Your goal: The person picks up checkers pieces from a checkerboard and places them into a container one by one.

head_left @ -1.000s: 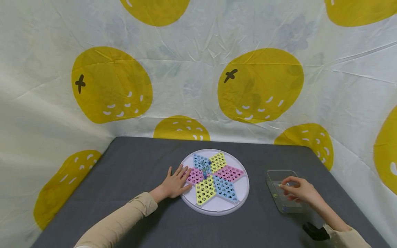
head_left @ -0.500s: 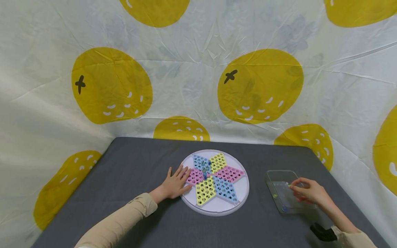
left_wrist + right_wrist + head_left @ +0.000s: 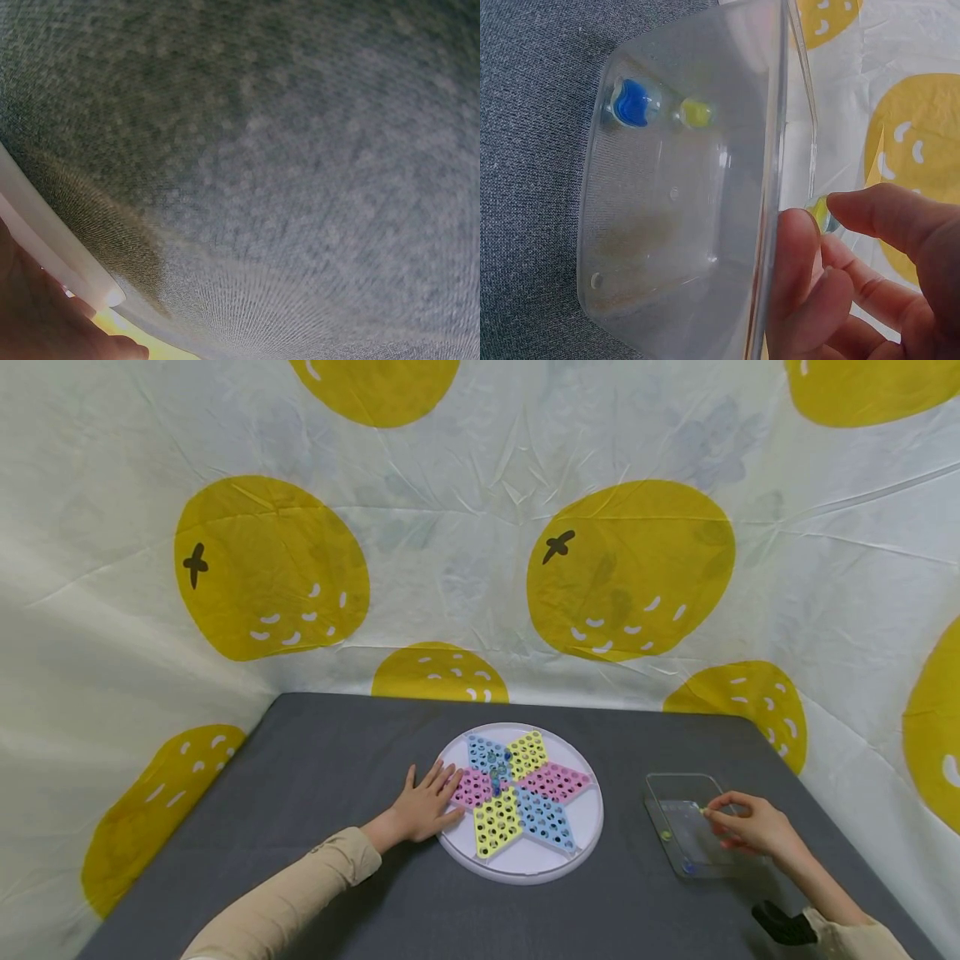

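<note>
My right hand pinches a glass marble with a yellow-green swirl between thumb and fingertips, above the right side of a clear plastic box. Inside the box lie a blue marble and another yellow-green marble. My left hand lies with fingers spread on the left edge of a round white Chinese checkers board. The board bears a star of pink, yellow and blue perforated points. Several marbles sit in its blue far-left point and near the centre.
A dark grey cloth covers the table. Behind it hangs a pale curtain printed with large yellow fruit. A black band is at the right wrist, close to the table.
My right hand has moved a little to the right over the clear box, still pinching the yellow-green marble. The left hand stays in place on the board.
</note>
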